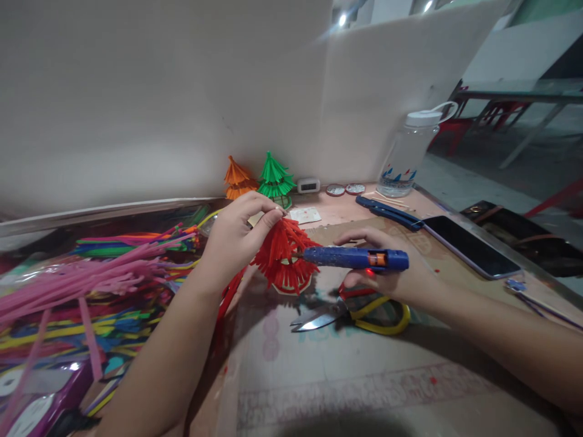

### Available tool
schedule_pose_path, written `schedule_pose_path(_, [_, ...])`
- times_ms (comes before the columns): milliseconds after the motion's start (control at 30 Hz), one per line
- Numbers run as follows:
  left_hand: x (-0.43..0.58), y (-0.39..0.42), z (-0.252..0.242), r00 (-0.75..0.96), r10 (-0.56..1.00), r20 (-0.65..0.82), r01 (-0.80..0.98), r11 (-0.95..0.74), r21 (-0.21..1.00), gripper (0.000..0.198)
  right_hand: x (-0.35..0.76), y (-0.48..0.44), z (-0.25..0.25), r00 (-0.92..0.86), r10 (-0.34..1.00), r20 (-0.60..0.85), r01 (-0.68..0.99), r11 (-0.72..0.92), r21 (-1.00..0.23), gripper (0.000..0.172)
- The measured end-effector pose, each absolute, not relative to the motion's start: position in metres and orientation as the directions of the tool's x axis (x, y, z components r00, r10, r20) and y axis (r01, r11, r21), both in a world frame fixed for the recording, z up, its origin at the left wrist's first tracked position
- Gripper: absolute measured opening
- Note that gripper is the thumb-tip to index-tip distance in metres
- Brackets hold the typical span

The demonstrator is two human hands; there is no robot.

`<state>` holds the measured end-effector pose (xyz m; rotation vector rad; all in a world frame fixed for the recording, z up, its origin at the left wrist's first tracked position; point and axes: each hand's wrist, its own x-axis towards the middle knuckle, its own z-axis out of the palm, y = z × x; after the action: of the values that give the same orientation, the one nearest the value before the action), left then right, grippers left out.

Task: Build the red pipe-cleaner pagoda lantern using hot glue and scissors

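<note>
My left hand pinches the top of a red pipe-cleaner tree, a tiered cone with a pale base, tilted a little. In my right hand is a blue hot glue gun, its nozzle pointing left at the side of the tree. Whether the nozzle touches the strands I cannot tell. A red light glows on the gun's underside. Below the gun, scissors with red and yellow handles lie on the work board, blades to the left.
Piles of coloured pipe cleaners cover the left side. Behind stand an orange tree, a green tree and a small digital display. To the right are a water bottle, a blue cutter and a phone.
</note>
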<state>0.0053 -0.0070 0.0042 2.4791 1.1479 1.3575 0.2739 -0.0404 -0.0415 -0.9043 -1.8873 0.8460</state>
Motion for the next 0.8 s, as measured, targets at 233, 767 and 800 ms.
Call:
schedule_pose_path(233, [0.0050,-0.0077,0.0042,0.324,0.652,0.686,0.573,-0.712,0.406,0.016,0.2745,-0.0434,-0.0397,-0.397,0.869,0.296,0.296,0.426,-0.855,0.038])
schedule_pose_path(767, [0.0089,-0.0134,0.0060,0.360,0.644,0.675,0.580,-0.721,0.379,0.016,0.2736,-0.0408,-0.0381,-0.340,0.850,0.403,0.326,0.508,-0.797,0.042])
schedule_pose_path(800, [0.0090,-0.0141,0.0061,0.363,0.643,0.675,0.578,-0.723,0.379,0.016,0.2732,-0.0409,-0.0387,-0.334,0.853,0.400,0.297,0.498,-0.815,0.041])
